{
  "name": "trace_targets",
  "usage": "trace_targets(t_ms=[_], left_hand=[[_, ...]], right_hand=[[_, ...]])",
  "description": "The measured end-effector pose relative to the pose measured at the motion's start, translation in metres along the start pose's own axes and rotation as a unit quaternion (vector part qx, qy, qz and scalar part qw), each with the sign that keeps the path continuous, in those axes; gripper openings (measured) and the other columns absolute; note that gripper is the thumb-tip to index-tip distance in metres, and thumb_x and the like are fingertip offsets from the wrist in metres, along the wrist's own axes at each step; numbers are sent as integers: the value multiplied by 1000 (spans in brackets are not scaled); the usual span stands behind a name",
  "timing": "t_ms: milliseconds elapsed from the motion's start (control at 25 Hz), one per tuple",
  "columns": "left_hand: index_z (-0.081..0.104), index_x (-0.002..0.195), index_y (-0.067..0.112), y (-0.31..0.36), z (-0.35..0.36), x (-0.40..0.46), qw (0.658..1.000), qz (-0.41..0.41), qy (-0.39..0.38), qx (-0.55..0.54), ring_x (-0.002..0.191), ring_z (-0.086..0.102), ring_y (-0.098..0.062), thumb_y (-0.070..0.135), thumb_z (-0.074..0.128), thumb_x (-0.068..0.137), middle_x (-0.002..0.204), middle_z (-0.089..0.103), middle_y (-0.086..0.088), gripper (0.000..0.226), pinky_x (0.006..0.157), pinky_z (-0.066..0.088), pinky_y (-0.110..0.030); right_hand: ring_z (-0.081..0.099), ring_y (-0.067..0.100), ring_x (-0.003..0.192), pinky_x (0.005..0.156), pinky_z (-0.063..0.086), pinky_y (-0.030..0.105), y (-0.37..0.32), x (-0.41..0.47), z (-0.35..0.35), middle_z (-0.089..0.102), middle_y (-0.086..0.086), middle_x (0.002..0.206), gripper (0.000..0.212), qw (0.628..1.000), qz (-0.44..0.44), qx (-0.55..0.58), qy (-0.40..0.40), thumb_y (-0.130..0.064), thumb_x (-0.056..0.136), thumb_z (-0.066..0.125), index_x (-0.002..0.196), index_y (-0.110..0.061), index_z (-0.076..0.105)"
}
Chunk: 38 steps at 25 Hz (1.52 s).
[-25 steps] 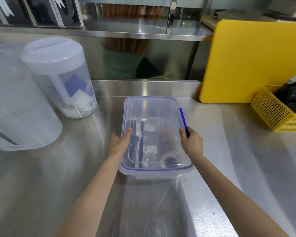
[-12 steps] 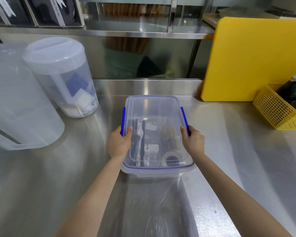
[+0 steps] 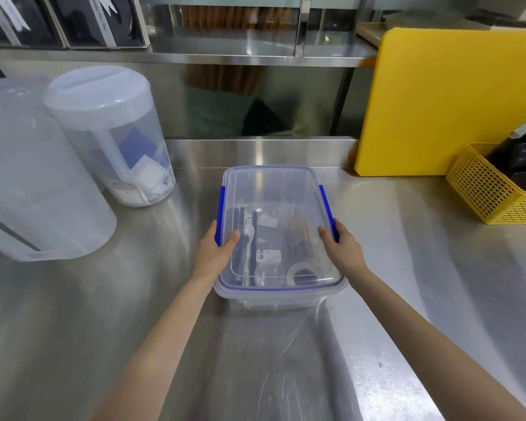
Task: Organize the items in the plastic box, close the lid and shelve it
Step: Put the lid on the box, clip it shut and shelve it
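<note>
Securing stage: lid (image 3: 278, 189) seated on the plastic box (image 3: 281, 294); judged to be the latching step, shelving not yet done.
Box position: on the steel counter (image 3: 407, 268), centred before the person, well apart from other items, which gives both hands free access to the 2 long sides.
Left hand (image 3: 217, 252): curled over the left long edge, thumb on the lid, fingers wrapped down over the near end of the blue clasp (image 3: 221, 214); grip suits pressing it home.
Right hand (image 3: 342, 246): mirrors it on the right blue clasp (image 3: 327, 208), thumb on top, fingers down the side.
Reason for symmetry: opposed pressure likely keeps the box from sliding on smooth steel.
Contents: tape roll (image 3: 304, 273), small clear cup (image 3: 269, 273) and dark sticks visible through the lid, lying low.
Latch state: cannot tell whether either clasp is fully engaged.
Destination: shelf (image 3: 249, 57) behind, above the counter, appears the likely place.
</note>
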<state>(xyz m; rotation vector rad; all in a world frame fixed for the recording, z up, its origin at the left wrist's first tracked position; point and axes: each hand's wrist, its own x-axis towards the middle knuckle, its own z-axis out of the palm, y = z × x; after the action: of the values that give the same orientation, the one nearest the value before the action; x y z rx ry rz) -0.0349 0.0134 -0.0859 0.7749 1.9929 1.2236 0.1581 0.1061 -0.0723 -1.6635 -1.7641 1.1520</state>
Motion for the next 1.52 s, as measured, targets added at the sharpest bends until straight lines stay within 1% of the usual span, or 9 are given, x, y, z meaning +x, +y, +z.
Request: trace_targets(t_ms=[160,480,600,680,760,920,1160,1320,1520], left_hand=[[24,146,24,-28,-11,-19,997,19,-76,6,130,47,-18,41,61,83,143,48,2,75,111,39,-41],[-7,147,35,-57,-18,-56,979,69,-193,-19,132,41,-7,67,79,36,150,29,15,144,110,36,-31],[-3,148,34,-59,-19,-62,981,83,-175,-5,131,43,-5,68,79,34,150,33,15,144,111,37,-33],[1,149,32,-58,-20,-68,984,89,-156,-4,120,47,11,64,79,38,144,39,19,140,109,38,-28],[5,149,31,-56,-21,-75,985,92,-146,-5,103,48,29,44,82,52,133,44,27,124,103,40,-16],[7,149,31,-48,-24,-82,987,99,-126,-4,105,52,17,18,79,68,138,46,17,108,88,41,2],[12,148,30,-24,-34,-79,985,140,-97,-24,123,49,-6,15,79,69,144,44,11,104,106,43,-32],[12,149,28,7,-41,-69,985,156,-63,-26,118,50,-8,14,77,71,140,46,9,102,103,43,-30],[18,147,27,51,-52,-48,978,197,-42,-58,114,53,-7,7,75,72,124,51,19,96,103,44,-33]], right_hand=[[45,26,129,106,39,36,17,-26,-7,43,5,145,62,998,-8,39,-45,-34,94,48,147,-17,23],[38,5,117,91,34,15,36,-69,-12,28,-19,129,90,984,-61,93,-137,-19,85,65,148,-25,1],[40,11,127,97,37,20,44,-74,-13,30,-11,140,105,983,-73,77,-151,-18,78,73,148,-24,-5],[43,14,126,99,40,24,47,-78,-13,33,-7,142,102,982,-85,84,-145,-16,76,75,148,-24,3],[43,11,119,96,40,22,48,-84,-12,36,-10,135,97,982,-89,106,-131,-13,75,75,147,-24,10],[45,9,117,91,45,18,48,-89,-12,38,-12,134,94,978,-96,138,-122,-15,75,75,146,-27,14],[51,5,111,94,48,25,24,-82,-23,43,-17,127,95,972,-135,159,-110,-21,71,76,146,-29,17],[54,-1,105,73,54,10,-7,-67,-32,49,-25,115,84,961,-168,193,-105,-14,74,74,140,-33,24],[56,3,105,70,56,9,-51,-44,-45,51,-15,119,78,950,-206,214,-94,-11,75,74,135,-34,30]])
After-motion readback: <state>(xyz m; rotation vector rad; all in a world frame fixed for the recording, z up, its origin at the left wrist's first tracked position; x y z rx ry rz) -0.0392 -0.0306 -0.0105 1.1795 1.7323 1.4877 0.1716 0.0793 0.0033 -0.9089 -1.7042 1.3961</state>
